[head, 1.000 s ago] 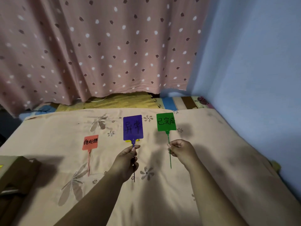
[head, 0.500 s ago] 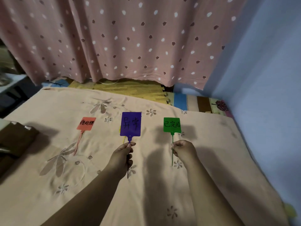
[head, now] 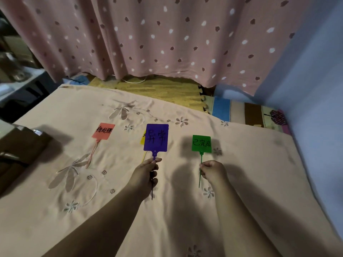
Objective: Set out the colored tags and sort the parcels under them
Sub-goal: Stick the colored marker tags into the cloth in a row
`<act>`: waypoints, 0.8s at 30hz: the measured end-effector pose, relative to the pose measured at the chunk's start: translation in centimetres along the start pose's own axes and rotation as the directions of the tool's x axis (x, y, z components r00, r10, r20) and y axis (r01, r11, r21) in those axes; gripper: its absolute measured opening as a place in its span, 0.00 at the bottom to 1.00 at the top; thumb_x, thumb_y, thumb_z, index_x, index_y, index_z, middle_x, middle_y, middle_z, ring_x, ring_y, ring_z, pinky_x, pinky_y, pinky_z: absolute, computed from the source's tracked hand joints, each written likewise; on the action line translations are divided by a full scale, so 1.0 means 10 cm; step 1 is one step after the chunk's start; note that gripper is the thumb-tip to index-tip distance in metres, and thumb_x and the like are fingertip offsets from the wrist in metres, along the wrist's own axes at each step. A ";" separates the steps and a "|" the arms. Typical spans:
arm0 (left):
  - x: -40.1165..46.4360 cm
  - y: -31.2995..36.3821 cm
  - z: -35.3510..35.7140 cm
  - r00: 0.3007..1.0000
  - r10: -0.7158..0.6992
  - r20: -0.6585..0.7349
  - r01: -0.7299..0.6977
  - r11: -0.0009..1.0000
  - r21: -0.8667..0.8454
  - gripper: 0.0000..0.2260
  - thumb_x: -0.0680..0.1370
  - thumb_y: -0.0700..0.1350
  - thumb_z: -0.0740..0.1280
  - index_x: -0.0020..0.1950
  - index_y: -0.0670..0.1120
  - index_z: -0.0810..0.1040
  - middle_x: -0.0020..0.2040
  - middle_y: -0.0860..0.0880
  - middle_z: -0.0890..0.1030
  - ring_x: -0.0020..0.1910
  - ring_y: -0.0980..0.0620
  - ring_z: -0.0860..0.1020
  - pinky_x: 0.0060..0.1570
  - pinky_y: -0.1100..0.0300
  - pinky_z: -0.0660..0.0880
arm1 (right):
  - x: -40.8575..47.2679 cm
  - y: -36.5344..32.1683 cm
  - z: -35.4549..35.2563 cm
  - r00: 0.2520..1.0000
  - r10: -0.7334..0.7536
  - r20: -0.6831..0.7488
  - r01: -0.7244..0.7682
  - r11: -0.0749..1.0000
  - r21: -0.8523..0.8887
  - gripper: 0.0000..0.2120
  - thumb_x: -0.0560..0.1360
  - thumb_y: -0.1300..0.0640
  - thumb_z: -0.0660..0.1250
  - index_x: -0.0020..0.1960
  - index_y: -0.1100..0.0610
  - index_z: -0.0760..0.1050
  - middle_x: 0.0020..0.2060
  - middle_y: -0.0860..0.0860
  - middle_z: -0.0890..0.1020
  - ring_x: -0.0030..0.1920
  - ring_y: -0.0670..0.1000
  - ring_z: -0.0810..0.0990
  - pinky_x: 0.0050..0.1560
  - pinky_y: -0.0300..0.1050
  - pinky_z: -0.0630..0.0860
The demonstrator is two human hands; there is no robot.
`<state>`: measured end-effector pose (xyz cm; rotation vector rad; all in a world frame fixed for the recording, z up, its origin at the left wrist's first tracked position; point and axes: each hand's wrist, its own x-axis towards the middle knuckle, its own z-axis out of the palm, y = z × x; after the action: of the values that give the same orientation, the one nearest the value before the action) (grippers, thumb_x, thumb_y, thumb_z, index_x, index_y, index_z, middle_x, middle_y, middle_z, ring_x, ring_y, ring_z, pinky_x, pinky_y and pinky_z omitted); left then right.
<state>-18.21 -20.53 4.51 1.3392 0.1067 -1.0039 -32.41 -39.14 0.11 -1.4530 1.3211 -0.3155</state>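
My left hand [head: 145,176] pinches the stem of a purple tag [head: 156,137] with black writing, held upright above the bed sheet [head: 185,210]. Behind the purple tag a yellow tag [head: 142,140] lies on the sheet, mostly hidden. My right hand [head: 213,170] grips the thin stem of a green tag [head: 201,143], its label near the sheet. An orange-red tag [head: 103,131] with a string tail lies flat on the sheet to the left. Brown cardboard parcels [head: 20,151] sit at the left edge.
A pink dotted curtain [head: 157,38] hangs behind the bed. Yellow foam mat [head: 157,89] and a striped mat [head: 241,110] lie past the sheet's far edge. A blue wall [head: 315,89] bounds the right side. Shelving [head: 14,75] stands at far left.
The camera has tilted and shifted, so the bed appears angled. Both hands still hold their tags; the green tag has come lower toward the sheet, and the purple one stays raised.
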 end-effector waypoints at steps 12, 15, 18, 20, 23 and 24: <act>0.45 0.04 0.07 0.998 -0.045 0.049 0.046 0.999 -0.014 0.12 0.83 0.40 0.55 0.49 0.47 0.78 0.37 0.51 0.69 0.32 0.55 0.63 0.30 0.64 0.61 | 0.28 0.31 0.22 0.987 0.158 0.001 -0.158 0.987 -0.042 0.07 0.76 0.62 0.67 0.40 0.58 0.78 0.29 0.52 0.79 0.27 0.49 0.73 0.31 0.38 0.69; 0.47 0.01 0.09 0.997 -0.053 0.062 0.053 0.999 -0.003 0.12 0.83 0.39 0.55 0.49 0.47 0.77 0.37 0.52 0.69 0.32 0.55 0.63 0.31 0.64 0.61 | 0.28 0.37 0.23 0.986 0.167 0.005 -0.166 0.981 -0.097 0.04 0.76 0.60 0.66 0.44 0.58 0.80 0.30 0.51 0.79 0.21 0.43 0.70 0.27 0.35 0.63; 0.46 -0.01 0.09 0.996 -0.050 0.072 0.049 0.999 0.023 0.13 0.83 0.38 0.55 0.49 0.48 0.78 0.37 0.52 0.69 0.32 0.55 0.63 0.32 0.63 0.61 | 0.25 0.40 0.26 0.981 0.190 0.038 -0.185 0.977 -0.103 0.07 0.74 0.64 0.65 0.48 0.58 0.81 0.33 0.54 0.80 0.26 0.46 0.74 0.30 0.35 0.66; 0.44 -0.01 0.09 0.996 -0.046 0.076 0.044 0.999 0.026 0.13 0.83 0.38 0.56 0.49 0.48 0.79 0.36 0.52 0.70 0.32 0.55 0.64 0.34 0.62 0.61 | 0.21 0.39 0.26 0.976 0.211 0.050 -0.204 0.971 -0.121 0.10 0.72 0.65 0.65 0.49 0.56 0.82 0.34 0.54 0.82 0.31 0.49 0.76 0.34 0.37 0.68; 0.37 0.02 0.09 0.995 -0.036 0.093 0.034 0.999 0.016 0.12 0.83 0.38 0.56 0.50 0.47 0.79 0.37 0.52 0.71 0.33 0.54 0.65 0.35 0.62 0.61 | 0.11 0.33 0.21 0.976 0.210 0.053 -0.198 0.963 -0.181 0.09 0.69 0.62 0.66 0.41 0.49 0.80 0.34 0.52 0.83 0.35 0.51 0.78 0.39 0.45 0.77; 0.34 0.03 0.09 0.994 -0.029 0.101 0.027 0.999 0.017 0.12 0.83 0.38 0.57 0.50 0.47 0.79 0.37 0.52 0.71 0.33 0.54 0.65 0.35 0.61 0.61 | 0.08 0.32 0.20 0.979 0.198 0.056 -0.185 0.965 -0.187 0.08 0.69 0.62 0.66 0.40 0.50 0.80 0.33 0.52 0.82 0.35 0.51 0.77 0.40 0.47 0.78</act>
<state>-16.42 -23.09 2.97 1.3018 0.0409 -1.0965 -32.33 -38.10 -3.53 -1.4578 1.4467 -0.0138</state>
